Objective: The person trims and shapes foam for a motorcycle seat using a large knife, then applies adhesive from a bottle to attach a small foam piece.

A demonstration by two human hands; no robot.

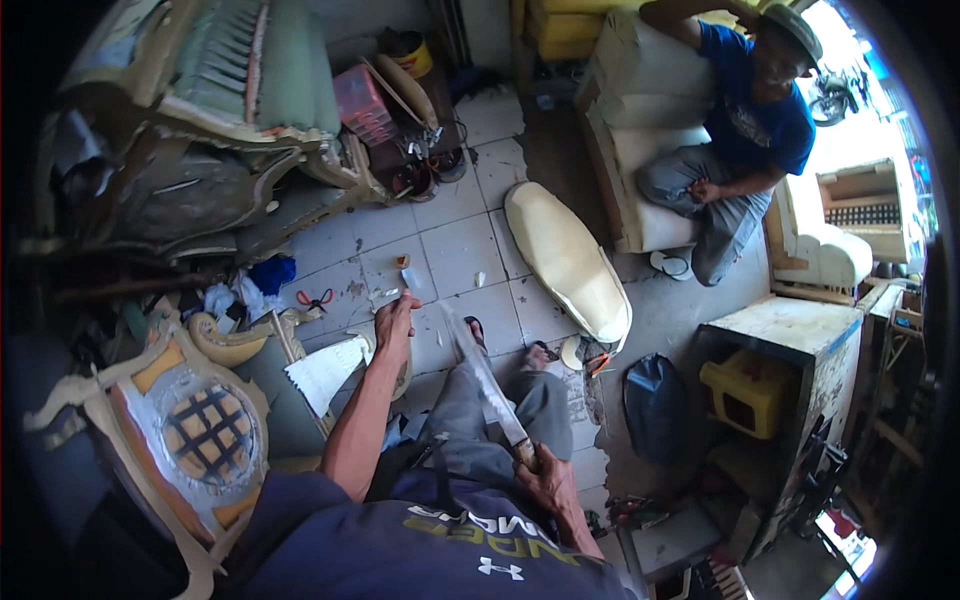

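Observation:
My right hand (550, 478) is closed round the wooden handle of a long knife (488, 385). Its pale blade slants up and left in front of my legs. My left hand (397, 325) is raised over the tiled floor, left of the blade tip, with its fingers drawn together. Just beyond those fingertips shows a small pale flat piece with a brown end (403, 262); whether the fingers grip it or it lies on the floor is unclear. A long cream foam motorcycle seat (565, 260) lies on the floor ahead, right of the blade.
A seated person (750, 130) occupies a cream armchair (640, 130) at the far right. Red-handled scissors (314, 299), a tape roll (572, 353) and a dark seat cover (655, 410) lie about the floor. Carved chair frames (205, 440) crowd the left; a cabinet (785, 325) stands right.

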